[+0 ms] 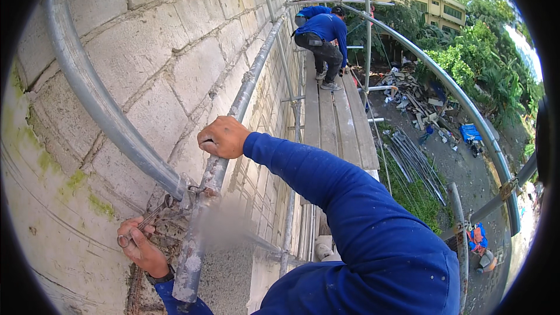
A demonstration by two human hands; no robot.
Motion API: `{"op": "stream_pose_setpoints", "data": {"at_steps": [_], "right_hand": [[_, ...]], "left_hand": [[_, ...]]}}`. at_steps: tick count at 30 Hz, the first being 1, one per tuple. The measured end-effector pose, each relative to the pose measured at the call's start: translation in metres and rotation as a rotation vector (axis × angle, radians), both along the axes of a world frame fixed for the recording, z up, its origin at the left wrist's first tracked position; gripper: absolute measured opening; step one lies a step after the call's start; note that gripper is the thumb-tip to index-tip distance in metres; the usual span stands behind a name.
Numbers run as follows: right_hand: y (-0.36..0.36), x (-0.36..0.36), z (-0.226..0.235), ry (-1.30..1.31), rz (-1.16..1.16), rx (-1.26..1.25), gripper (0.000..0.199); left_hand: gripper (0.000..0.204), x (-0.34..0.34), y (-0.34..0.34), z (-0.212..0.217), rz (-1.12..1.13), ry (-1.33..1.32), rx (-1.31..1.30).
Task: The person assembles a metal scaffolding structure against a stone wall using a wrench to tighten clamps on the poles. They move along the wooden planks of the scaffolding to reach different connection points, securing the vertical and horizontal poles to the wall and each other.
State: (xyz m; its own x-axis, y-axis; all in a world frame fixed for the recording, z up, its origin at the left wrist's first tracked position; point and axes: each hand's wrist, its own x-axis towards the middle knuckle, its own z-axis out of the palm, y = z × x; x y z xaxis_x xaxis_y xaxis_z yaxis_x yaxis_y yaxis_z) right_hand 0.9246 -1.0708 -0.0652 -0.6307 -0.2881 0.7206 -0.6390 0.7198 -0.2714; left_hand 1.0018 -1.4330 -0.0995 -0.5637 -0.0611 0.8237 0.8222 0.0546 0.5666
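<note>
Looks like we're working the pipe joint (190,193), left hand (147,254) pinching the metal tool (155,214) just beside it, right hand (224,137) wrapping its fingers around the straight pipe (214,174); next likely needs tool seated, pipe steady.

- Walled off at left by the block wall (143,29); barred in front of it by the curved pipe (100,94), down to the clamp (195,190);
- Open between curved pipe and straight pipe (247,90), narrowing toward the clamp;
- Tight around the left hand (143,249) and wrench (153,214), with wall behind and straight pipe just to the right;
- Free along the straight pipe just beyond the right hand (224,137);
- Obstructed farther along the planks (344,131) by a co-worker (324,30).
</note>
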Motion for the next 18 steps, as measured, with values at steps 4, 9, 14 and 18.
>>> {"op": "stream_pose_setpoints", "data": {"at_steps": [4, 9, 14, 18], "right_hand": [[-0.009, -0.003, 0.003, 0.012, 0.023, 0.037, 0.019], [-0.002, 0.001, 0.003, -0.031, 0.043, 0.058, 0.022], [-0.009, 0.006, 0.01, -0.061, 0.057, 0.096, 0.02], [-0.007, 0.0, 0.009, -0.029, 0.064, 0.119, 0.02]], "left_hand": [[0.021, 0.004, -0.008, 0.013, -0.005, 0.017, -0.068], [0.018, -0.003, 0.007, 0.043, -0.122, -0.158, -0.063], [0.023, -0.033, 0.006, 0.065, -0.113, -0.209, -0.147], [0.024, -0.058, 0.023, 0.08, 0.046, -0.095, -0.265]]}}
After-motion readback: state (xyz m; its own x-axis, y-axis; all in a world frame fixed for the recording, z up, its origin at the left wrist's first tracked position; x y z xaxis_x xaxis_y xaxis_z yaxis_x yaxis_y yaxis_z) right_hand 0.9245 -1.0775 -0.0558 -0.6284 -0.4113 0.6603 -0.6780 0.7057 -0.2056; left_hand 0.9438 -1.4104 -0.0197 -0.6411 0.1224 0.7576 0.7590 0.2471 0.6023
